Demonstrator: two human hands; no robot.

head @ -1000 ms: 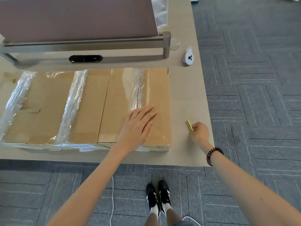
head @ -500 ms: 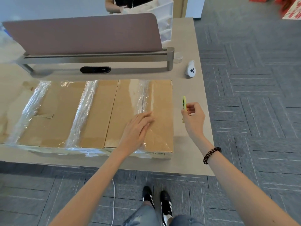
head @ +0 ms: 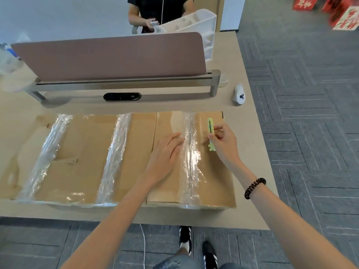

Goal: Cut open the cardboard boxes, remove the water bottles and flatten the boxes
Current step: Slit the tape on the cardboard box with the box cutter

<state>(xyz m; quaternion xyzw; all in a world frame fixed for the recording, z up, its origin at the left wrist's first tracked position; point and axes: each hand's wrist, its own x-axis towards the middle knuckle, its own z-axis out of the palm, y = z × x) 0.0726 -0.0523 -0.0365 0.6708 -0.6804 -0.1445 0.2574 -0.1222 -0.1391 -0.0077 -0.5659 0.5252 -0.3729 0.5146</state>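
Lying on the table: two cardboard boxes (head: 87, 158) side by side, flat tops up, close to the front edge of the table (head: 250, 152).
Wrapping: bands of clear film (head: 191, 164) run front to back across the box tops; one band crosses the right-hand box (head: 215, 177).
Left hand: the left hand (head: 165, 154) lies palm down on the right-hand box, fingers straight and together, fingertips at the left edge of that film band.
Right hand: the right hand (head: 223, 144) hovers over the same box, just right of the band, thumb and fingers pinching a yellow-green cutter (head: 210, 133).
Cutter: long axis pointing away from the person, above the cardboard; whether it touches the box cannot be told.
Wrist: a dark coiled bracelet (head: 254, 188) on the right arm.
Behind the boxes: a brown divider panel (head: 108, 57) on a metal rail; a small white device (head: 240, 94) on the table at its right end.
Farther back: a white plastic organiser (head: 194, 24) and a second person (head: 161, 10) standing behind it.
Floor: grey patterned carpet (head: 310, 133).
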